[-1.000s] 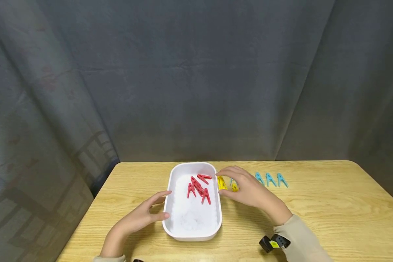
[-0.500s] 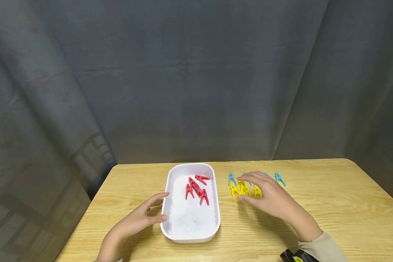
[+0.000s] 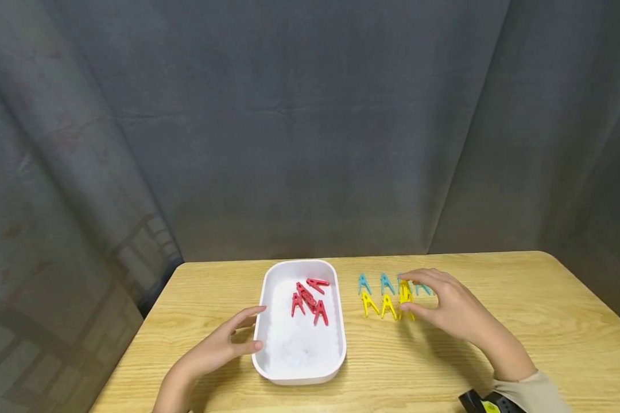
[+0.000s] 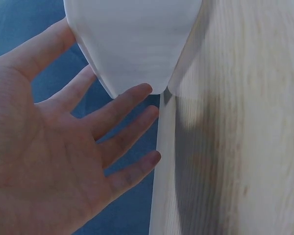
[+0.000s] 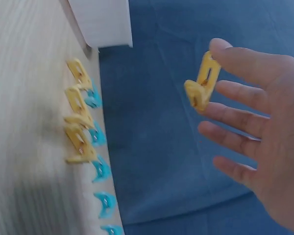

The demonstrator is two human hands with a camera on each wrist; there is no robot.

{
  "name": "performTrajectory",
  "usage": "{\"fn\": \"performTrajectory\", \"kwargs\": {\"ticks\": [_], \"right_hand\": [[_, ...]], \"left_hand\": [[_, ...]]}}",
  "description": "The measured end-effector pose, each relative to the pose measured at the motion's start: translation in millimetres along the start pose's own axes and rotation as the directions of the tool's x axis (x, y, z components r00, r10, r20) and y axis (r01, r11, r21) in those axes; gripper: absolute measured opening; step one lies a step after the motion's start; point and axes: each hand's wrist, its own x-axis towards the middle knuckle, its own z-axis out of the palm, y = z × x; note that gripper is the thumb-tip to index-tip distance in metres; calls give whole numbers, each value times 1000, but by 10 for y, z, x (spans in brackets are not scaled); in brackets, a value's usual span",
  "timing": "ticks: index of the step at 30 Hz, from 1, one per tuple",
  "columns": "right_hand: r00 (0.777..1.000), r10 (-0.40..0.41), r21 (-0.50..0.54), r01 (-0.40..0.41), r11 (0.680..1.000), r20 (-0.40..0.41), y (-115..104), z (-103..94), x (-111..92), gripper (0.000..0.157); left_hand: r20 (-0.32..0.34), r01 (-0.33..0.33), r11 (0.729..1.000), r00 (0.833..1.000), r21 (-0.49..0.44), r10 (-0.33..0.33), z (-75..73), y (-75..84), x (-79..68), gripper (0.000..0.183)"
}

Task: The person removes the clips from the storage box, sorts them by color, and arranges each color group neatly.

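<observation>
"State of left hand (image 3: 213, 347)?"

"Fingers spread loosely at the side of the tray (image 3: 299, 349), gripping nothing; red clips (image 3: 306, 295) inside, between the hands."

"And right hand (image 3: 453, 303)?"

"Half open, thumb and fingertips pinching one yellow clip (image 5: 204, 85) above the table (image 3: 392, 367). Probably light, stiff, slightly slick; best taken across both legs."

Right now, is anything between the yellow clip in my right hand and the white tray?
Yes, two yellow clips sit on the table between your right hand and the white tray. The held clip is above the table, so could likely clear them.
</observation>
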Motion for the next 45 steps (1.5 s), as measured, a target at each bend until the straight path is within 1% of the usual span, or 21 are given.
{"fn": "performTrajectory", "kwargs": {"ticks": [4,8,13,17,20,23,28,33,41,45], "right_hand": [[996,83,6,-83,996,44,57,-90,-40,50],[984,161,8,-162,987,74,145,-189,-77,54],[976,201,17,-203,979,86,303,-228,-124,56],[971,214,46,-219,975,106,435,-175,-160,55],[958,246,72,-259,963,145,512,-107,-179,55],[943,281,71,-297,952,180,557,-30,-189,55],[925,315,25,-327,945,214,559,68,-194,55],[911,348,-41,-348,937,221,549,142,-190,56],[901,359,-104,-343,933,244,564,235,-191,55],[891,377,-125,-356,926,255,575,247,-195,55]], "left_hand": [[-3,2,1000,1000,6,-2,1,-10,-7,64],[-8,3,1000,1000,13,-3,4,-5,-2,64],[-14,3,1000,1000,18,-3,10,-5,6,63],[-13,0,1000,1000,10,0,13,-15,2,63],[-12,-2,1000,1000,1,2,9,-18,-2,64],[-9,-6,1000,1000,-6,6,8,-24,-1,64],[0,4,1000,1000,-19,-4,8,-22,6,64],[2,8,1000,1000,-23,-8,9,-17,10,64],[-1,13,1000,1000,-15,-13,9,-18,8,64],[-2,12,1000,1000,-16,-12,9,-17,5,64]]}}
